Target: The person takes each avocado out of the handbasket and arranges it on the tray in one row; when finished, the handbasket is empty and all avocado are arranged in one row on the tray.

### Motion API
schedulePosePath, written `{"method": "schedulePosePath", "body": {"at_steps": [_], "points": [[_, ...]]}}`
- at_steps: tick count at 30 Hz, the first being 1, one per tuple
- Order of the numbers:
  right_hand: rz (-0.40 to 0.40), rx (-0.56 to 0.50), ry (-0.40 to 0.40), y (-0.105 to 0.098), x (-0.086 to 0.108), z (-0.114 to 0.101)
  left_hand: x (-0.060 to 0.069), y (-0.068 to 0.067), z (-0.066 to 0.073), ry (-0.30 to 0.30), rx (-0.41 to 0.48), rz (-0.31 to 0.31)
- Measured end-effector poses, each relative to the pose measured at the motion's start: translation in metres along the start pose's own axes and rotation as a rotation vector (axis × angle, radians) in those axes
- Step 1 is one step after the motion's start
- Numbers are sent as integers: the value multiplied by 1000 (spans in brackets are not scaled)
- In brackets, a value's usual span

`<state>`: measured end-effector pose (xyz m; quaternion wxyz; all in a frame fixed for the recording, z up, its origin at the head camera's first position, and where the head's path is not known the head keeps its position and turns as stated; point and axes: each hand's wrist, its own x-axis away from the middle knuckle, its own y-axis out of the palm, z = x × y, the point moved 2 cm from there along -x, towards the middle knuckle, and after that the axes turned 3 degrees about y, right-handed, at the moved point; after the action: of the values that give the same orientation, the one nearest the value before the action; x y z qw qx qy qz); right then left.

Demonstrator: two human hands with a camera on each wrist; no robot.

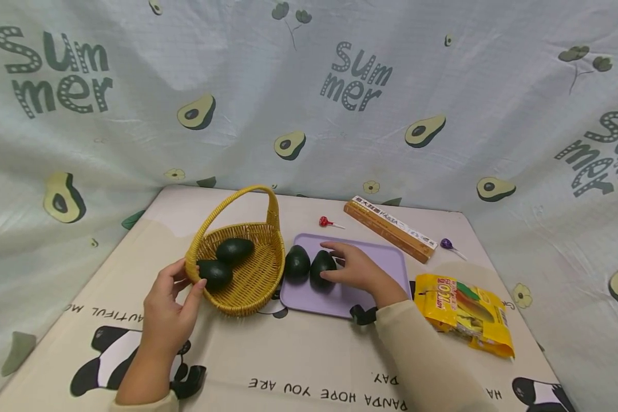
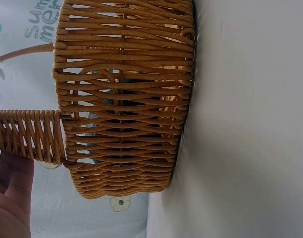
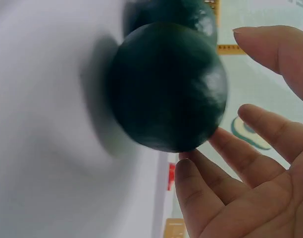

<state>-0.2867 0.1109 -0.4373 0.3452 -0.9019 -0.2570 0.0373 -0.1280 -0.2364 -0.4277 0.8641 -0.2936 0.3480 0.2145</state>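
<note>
A yellow wicker basket (image 1: 247,300) stands at the left with its handle up; two dark green avocados (image 1: 234,250) lie inside. My left hand (image 1: 167,312) grips its left side, where the handle meets the rim; in the left wrist view the fingers (image 2: 15,186) sit behind the handle base. Two more avocados lie side by side on the left part of a purple tray (image 1: 386,257). Around the right one (image 1: 323,270), my right hand (image 1: 357,269) is spread. In the right wrist view its fingertips meet the avocado's (image 3: 166,89) edge, while the thumb stands apart.
Behind the tray are a red lollipop (image 1: 324,221) and a long pasta box (image 1: 391,228). A purple lollipop (image 1: 447,244) lies at the back right, and a yellow candy bag (image 1: 463,312) right of the tray. A printed cloth (image 1: 309,160) hangs behind the table.
</note>
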Motion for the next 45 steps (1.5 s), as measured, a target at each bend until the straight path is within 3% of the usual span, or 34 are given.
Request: {"method": "schedulePosePath", "body": {"at_steps": [12,22,31,45], "points": [[-27,-54,-128,-9,1,-30,0,0,0,6,-2,0],[-67,-32,-177,-8,-5,-61,0,0,-1,6,-14,-4],[-77,-31,-183,1,-16,-82,1,0,-2,1,-10,-6],[-112,-98,-169,17,-33,-95,-1,-1,-2,3,-14,-16]]}}
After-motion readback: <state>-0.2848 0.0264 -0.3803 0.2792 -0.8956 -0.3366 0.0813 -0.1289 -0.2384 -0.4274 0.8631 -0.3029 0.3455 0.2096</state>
